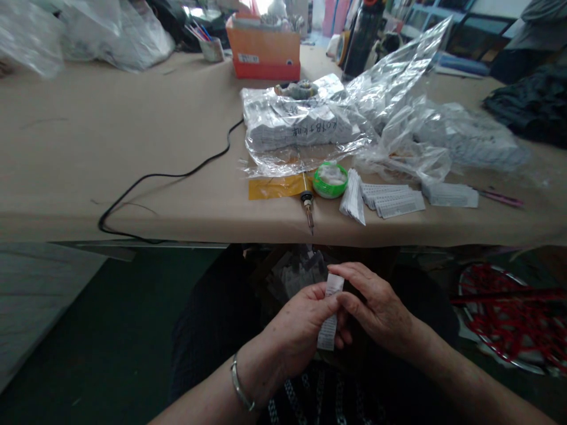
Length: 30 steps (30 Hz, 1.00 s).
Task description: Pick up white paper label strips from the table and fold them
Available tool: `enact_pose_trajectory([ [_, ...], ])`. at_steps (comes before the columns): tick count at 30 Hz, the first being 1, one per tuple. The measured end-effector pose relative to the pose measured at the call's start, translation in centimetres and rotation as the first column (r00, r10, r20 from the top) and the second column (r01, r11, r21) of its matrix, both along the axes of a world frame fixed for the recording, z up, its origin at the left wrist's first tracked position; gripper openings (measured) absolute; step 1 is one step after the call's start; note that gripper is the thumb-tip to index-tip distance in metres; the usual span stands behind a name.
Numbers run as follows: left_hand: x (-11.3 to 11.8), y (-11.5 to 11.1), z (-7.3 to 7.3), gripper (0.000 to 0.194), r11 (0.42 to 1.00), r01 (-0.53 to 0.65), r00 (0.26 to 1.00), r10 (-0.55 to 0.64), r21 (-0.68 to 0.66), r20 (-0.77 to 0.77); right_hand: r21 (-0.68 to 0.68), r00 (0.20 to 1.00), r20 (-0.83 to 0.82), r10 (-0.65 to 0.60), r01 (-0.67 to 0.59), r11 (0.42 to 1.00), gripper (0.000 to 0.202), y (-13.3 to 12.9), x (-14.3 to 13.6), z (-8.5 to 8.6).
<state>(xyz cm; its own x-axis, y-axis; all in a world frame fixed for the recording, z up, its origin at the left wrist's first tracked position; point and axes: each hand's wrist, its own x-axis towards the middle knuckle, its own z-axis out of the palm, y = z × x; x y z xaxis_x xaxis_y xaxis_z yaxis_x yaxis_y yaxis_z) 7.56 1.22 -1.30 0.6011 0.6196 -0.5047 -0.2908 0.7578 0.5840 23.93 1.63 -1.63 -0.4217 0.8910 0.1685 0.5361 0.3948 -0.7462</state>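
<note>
Over my lap, my left hand [305, 319] pinches a narrow strip of white printed labels [328, 330] between thumb and fingers, upright in view. My right hand [376, 304] closes on the same strip from the right, its index finger at the top end and its thumb at the edge. Whether the strip is one label or a small stack, I cannot tell. At the table's front edge lies a soldering iron [309, 209], tip toward me. Beside it sit a green round dish [330, 182] with white stuff inside and several fanned white labels [394, 199].
A black cord [168, 175] loops across the brown table [110, 118]. Clear plastic bags of labels [305, 127] lie behind the iron, with an orange box [266, 50] farther back. Pink scissors [500, 198] rest to the right. Red items [514, 313] fill a container below right.
</note>
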Motion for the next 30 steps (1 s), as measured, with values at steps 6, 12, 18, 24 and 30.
enact_pose_trajectory([
  [6,-0.1,0.0,-0.2,0.024,0.999,-0.039,0.999,0.039,0.004,0.023,-0.372,0.934,-0.288,-0.213,0.096,0.923,0.030,0.6,-0.5,-0.3],
  [12,-0.1,0.0,-0.1,0.029,0.996,-0.076,0.995,0.079,0.048,-0.067,-0.600,0.877,-0.351,-0.327,0.058,0.798,0.014,1.9,-1.5,-0.4],
  [18,-0.6,0.7,0.0,0.027,0.980,-0.108,0.976,0.136,0.165,-0.171,-0.599,0.875,-0.370,-0.313,0.033,0.800,0.014,3.0,-2.4,-0.2],
  [24,-1.9,2.1,0.2,0.017,0.810,-0.100,0.817,0.398,0.578,-0.417,-0.439,0.919,-0.316,-0.236,0.079,0.895,0.013,4.8,-3.3,1.2],
  [30,-2.7,3.6,0.9,0.015,0.693,-0.105,0.736,0.536,0.713,-0.413,-0.315,0.941,-0.267,-0.207,0.118,0.942,0.011,5.9,-4.1,2.0],
])
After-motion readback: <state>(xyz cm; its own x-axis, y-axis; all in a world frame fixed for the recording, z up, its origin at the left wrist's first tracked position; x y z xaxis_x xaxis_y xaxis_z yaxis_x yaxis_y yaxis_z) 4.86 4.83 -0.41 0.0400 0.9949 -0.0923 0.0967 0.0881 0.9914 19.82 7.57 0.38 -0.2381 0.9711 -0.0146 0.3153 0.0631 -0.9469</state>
